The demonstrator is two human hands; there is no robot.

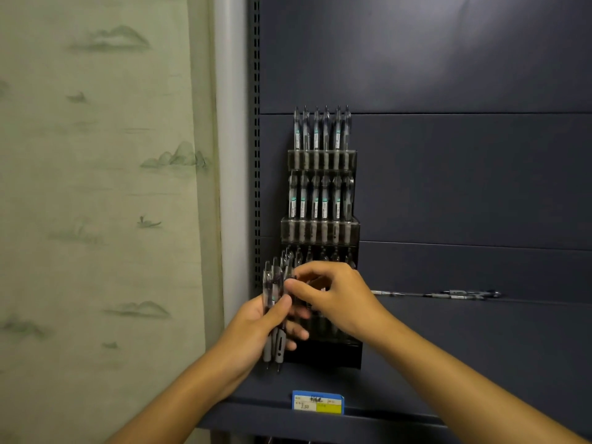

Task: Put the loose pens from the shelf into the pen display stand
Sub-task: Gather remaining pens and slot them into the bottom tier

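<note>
Bundle of pens (274,312), grey grips downward and tips pointing down, held upright in the left hand (256,325) just left of the pen display stand (322,225); left fingers curled round the barrels, thumb pressed across their front; left forearm rising from the lower left. Right hand (333,296) arched over the stand's lowest tier, knuckles up, fingertips pinching at the top of the bundle; which pen it grasps cannot be told; right forearm entering from the lower right. Stand upright on the shelf (448,347) against the dark back panel, its two upper tiers filled with pens; further loose pens (461,294) lying flat at the far right of the shelf; price label (318,402) on the near shelf edge; patterned wall (96,187) at left.
</note>
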